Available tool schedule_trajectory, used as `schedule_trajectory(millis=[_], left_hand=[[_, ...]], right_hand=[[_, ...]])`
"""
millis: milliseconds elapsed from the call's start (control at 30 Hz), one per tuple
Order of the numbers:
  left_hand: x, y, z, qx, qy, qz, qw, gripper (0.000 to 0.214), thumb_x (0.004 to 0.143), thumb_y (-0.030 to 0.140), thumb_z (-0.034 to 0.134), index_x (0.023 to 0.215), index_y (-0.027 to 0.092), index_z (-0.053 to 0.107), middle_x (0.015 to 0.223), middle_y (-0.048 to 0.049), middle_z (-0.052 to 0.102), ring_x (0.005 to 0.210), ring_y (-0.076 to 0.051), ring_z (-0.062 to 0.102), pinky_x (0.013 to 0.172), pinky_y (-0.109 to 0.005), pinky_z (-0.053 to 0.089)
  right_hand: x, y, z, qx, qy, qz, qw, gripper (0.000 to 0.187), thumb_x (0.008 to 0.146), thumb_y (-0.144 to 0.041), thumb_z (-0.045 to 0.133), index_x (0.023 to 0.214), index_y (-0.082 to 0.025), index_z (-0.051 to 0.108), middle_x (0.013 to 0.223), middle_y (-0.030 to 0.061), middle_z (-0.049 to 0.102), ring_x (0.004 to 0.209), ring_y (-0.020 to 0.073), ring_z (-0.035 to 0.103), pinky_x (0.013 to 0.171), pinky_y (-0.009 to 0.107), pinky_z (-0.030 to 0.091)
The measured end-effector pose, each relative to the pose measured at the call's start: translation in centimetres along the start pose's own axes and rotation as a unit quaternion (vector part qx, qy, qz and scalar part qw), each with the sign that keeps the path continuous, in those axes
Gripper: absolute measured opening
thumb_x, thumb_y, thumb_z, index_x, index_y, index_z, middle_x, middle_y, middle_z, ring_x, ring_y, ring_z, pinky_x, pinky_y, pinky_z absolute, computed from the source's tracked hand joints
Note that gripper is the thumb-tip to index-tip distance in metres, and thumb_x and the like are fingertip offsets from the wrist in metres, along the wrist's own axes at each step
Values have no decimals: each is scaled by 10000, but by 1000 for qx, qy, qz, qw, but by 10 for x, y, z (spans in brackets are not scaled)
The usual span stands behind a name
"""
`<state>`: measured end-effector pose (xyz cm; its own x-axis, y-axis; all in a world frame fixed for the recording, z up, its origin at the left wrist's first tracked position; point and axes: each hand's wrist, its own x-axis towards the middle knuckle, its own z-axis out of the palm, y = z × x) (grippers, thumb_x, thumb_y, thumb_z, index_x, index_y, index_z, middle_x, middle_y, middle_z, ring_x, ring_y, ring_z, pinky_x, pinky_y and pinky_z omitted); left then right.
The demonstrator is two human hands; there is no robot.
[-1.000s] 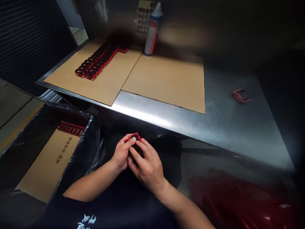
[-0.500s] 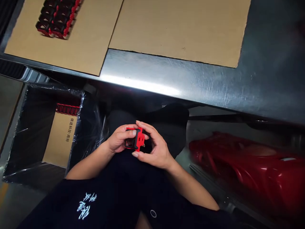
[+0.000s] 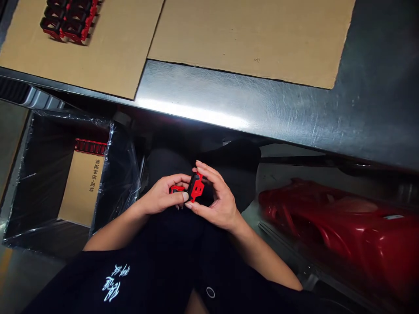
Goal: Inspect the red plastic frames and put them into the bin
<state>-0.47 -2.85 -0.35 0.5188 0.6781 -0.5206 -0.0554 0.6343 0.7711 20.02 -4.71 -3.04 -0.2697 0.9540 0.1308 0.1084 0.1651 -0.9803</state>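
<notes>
Vs the earlier view, the red-and-black moulded plastic part has turned in the hands: its red face now angles toward the R side, w/ a red frame section sticking out L.

L hand is curled round the part's L end, thumb on top, fingers under. R hand is cupped on the other side, fingertips on the top edge & thumb pad at the lower edge. Both grip it firmly, mid-air over the person's lap, well below the worktop edge.

Progress as far as seen: many parts sit in tight rows on a cardboard sheet top L, partly cut off by the frame. One short row sits in the plastic-lined box at L, on a cardboard layer.

That layer's printing reads approx "科技-周转", the first chars unclear. White print on the black tee is too stylised to read.
</notes>
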Motion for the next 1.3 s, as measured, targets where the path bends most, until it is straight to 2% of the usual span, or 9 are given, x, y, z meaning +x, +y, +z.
schedule_trajectory(millis=[333,400,533,633,733,900,1067,1200,1300], left_hand=[[-3,3,7,119,60,25,991,399,826,308,785,1202,183,734,1063,-87,776,947,-216,735,864,-271,562],[-4,5,7,138,69,43,987,418,829,288,780,1233,199,726,1107,-82,774,1002,-228,735,910,-287,561],[-7,9,5,195,65,73,976,467,831,250,756,1292,203,698,1158,-81,766,1029,-230,732,950,-305,553],[-7,11,3,263,62,110,957,481,799,223,764,1276,205,710,1175,-91,760,1031,-246,728,950,-326,551],[-6,11,1,326,54,147,932,485,798,221,758,1280,224,707,1153,-93,755,992,-237,725,912,-321,551],[-6,11,-1,329,55,172,927,509,773,163,750,1273,254,715,1136,-80,745,1006,-227,708,923,-315,547],[-6,14,-6,348,54,177,919,513,792,134,721,1289,261,706,1233,-90,711,1117,-240,682,992,-330,530],[-5,16,-9,336,82,182,920,529,774,130,738,1288,246,700,1274,-97,693,1187,-260,649,1056,-364,500],[-6,16,-7,299,125,166,931,585,741,122,758,1308,245,682,1279,-90,684,1061,-231,670,983,-344,526]], right_hand=[[0,0,-5,16,-17,-6,1000,834,762,-287,850,1498,-272,457,1546,163,485,1348,331,569,1046,507,562],[-1,1,-9,62,-4,16,998,722,800,-353,812,1450,-254,514,1509,160,512,1308,330,594,1001,488,587],[-3,3,-16,154,31,105,982,287,932,-422,663,1135,-229,725,1054,85,710,907,231,712,791,382,616],[-3,2,-18,222,-5,143,965,285,958,-454,625,1002,-220,780,776,37,698,683,180,656,649,323,567],[-2,-3,-16,267,-23,148,952,309,954,-476,622,964,-219,793,680,22,664,612,166,610,591,306,527],[2,-12,-15,230,-50,153,960,343,933,-512,645,872,-207,789,660,21,638,597,160,562,577,310,486],[4,-17,-11,195,-29,154,968,227,841,-409,782,752,-204,746,630,-12,587,562,125,505,535,267,443],[3,-17,-7,176,-22,115,977,138,856,-329,772,779,-217,750,643,-9,629,571,133,557,559,276,485],[2,-16,-5,141,-7,77,987,91,865,-303,759,819,-225,763,674,5,684,585,149,624,576,289,529]])
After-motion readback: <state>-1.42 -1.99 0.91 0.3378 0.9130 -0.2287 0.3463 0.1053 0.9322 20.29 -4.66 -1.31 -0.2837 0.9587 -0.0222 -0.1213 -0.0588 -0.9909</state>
